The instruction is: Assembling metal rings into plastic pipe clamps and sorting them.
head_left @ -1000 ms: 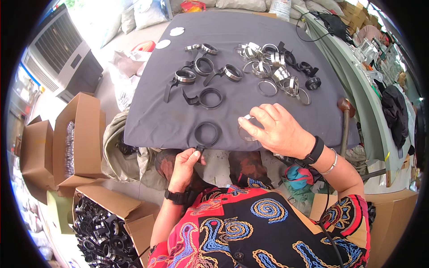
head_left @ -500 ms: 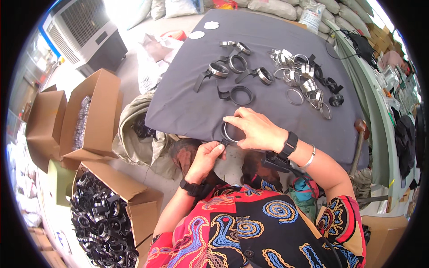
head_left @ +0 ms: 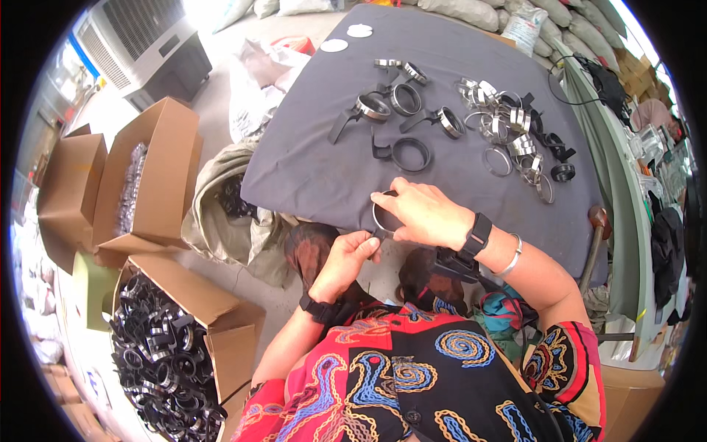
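Note:
Close to the near edge of the grey-covered table (head_left: 309,162), I hold a black ring (head_left: 376,215) with a short handle and a silvery inner edge. My left hand (head_left: 345,259) pinches its handle between thumb and fingers. Over the ring's right side, my right hand (head_left: 431,214) grips the rim, its fingers hiding part of it. Beyond my hands lies a loose black ring with a bent handle (head_left: 411,155), and several banded black rings (head_left: 373,107) are farther back. A pile of silver metal bands (head_left: 508,125) lies to the right.
At lower left, an open carton (head_left: 228,317) is full of black handled rings. Another carton (head_left: 166,162) holds shiny rings behind it. A cloth sack (head_left: 213,199) stands against the table's left side. A hammer (head_left: 598,228) rests at the right edge. White discs (head_left: 334,46) lie far left.
The view has shifted slightly, so the table things appear a little to the right. Both hands stay on the black ring, with only slight finger movement.

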### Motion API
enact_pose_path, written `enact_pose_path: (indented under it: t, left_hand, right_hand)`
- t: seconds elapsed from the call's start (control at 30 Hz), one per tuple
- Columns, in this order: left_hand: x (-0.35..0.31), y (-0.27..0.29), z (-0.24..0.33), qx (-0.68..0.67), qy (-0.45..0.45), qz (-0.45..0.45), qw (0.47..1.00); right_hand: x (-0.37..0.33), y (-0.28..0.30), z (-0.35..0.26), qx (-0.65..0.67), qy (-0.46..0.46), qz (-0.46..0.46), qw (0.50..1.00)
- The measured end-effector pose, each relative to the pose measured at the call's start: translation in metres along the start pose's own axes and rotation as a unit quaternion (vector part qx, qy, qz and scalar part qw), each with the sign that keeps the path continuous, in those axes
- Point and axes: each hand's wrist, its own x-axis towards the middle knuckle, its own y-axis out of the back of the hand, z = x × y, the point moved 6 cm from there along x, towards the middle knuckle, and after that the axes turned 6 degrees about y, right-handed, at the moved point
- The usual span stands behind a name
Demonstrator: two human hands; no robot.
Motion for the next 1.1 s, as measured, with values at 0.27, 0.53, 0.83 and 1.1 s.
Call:
enact_pose_path:
  t: [0.27, 0.53, 0.83, 1.1]
  left_hand:
    - [-0.001, 0.002, -0.002, 0.025, 0.004, 0.030, 0.999]
    - [-0.001, -0.003, 0.005, 0.016, 0.002, 0.001, 1.000]
    - [-0.014, -0.002, 0.084, 0.160, -0.019, 0.133, 0.978]
    - [0.097, -0.010, 0.200, 0.506, -0.309, 0.162, 0.788]
  right_hand:
    - [0.025, -0.032, -0.006, -0.042, 0.042, 0.148, 0.987]
    - [0.026, -0.036, -0.001, -0.020, 0.013, 0.179, 0.983]
    - [-0.032, 0.007, 0.023, 0.102, 0.059, 0.389, 0.914]
    - [-0.130, 0.020, 0.115, -0.054, -0.197, 0.412, 0.888]
